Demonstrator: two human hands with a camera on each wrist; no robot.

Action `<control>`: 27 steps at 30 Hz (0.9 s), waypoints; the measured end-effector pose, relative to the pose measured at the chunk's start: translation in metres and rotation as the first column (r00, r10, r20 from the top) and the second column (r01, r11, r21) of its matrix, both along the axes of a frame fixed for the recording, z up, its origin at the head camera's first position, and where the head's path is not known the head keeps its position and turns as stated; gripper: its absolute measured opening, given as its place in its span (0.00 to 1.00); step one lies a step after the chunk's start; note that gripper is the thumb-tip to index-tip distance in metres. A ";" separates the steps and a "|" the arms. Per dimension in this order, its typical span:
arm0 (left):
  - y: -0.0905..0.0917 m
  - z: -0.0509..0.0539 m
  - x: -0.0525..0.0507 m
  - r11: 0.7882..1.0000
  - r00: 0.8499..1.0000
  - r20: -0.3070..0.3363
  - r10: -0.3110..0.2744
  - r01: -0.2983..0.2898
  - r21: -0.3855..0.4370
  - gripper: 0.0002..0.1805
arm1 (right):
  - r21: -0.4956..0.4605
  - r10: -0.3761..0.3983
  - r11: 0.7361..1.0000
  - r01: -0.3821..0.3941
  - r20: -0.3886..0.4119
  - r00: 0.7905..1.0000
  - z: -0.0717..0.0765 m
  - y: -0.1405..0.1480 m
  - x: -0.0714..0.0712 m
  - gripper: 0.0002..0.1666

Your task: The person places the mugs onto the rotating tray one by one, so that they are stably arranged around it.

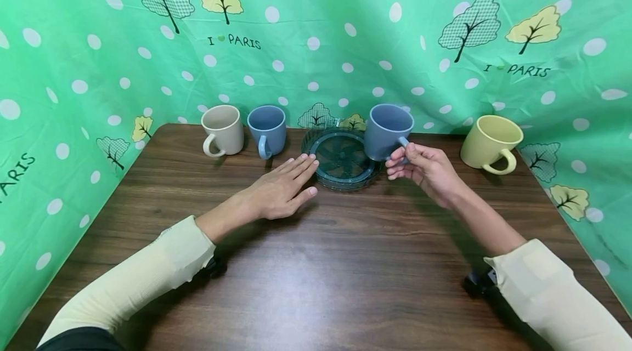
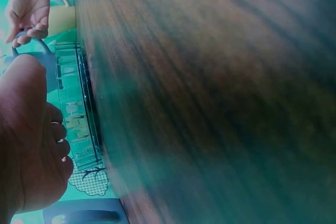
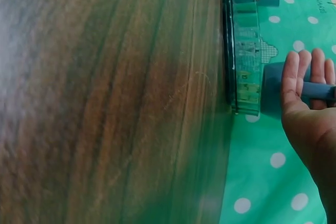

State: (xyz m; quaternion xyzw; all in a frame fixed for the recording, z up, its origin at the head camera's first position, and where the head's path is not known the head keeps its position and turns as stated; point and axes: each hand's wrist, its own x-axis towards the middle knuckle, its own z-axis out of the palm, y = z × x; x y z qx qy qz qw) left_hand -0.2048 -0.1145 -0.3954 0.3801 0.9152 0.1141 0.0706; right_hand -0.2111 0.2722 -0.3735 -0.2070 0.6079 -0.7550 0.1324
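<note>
My right hand (image 1: 427,170) pinches the handle of a blue mug (image 1: 387,129), which is upright over the right part of a round, clear teal turntable tray (image 1: 345,184). In the right wrist view this mug (image 3: 272,90) sits at or just above the tray's rim (image 3: 245,106); whether it touches is unclear. My left hand (image 1: 281,189) lies flat with straight fingers, its fingertips at the tray's left edge. Beyond that hand stands a second blue mug (image 1: 267,127), handle facing me. The left wrist view shows the tray's clear ribbed side wall (image 2: 76,108) behind my left hand (image 2: 31,150).
A cream mug (image 1: 227,129) stands at the back left of the brown wooden table (image 1: 306,274). A yellow mug (image 1: 489,142) is at the back right, handle toward the front right. A green dotted curtain (image 1: 316,11) hangs right behind the table's back edge.
</note>
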 end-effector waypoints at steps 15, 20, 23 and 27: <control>0.000 -0.001 0.000 1.000 1.000 -0.014 0.018 -0.018 -0.010 0.41 | 0.059 0.022 0.998 -0.021 -0.014 1.000 -0.003 -0.008 0.001 0.23; 0.000 0.000 0.000 1.000 0.999 -0.022 0.023 -0.023 -0.016 0.41 | 0.049 0.046 0.998 -0.045 -0.019 0.999 -0.003 -0.012 0.001 0.24; 0.000 0.000 0.000 1.000 0.999 -0.027 0.025 -0.026 -0.013 0.41 | 0.045 0.061 0.997 -0.060 -0.018 0.998 -0.003 -0.015 0.001 0.23; 0.000 0.001 0.001 0.999 0.999 -0.025 0.031 -0.031 -0.012 0.41 | 0.053 0.074 0.996 -0.073 -0.019 0.997 -0.006 -0.017 0.001 0.23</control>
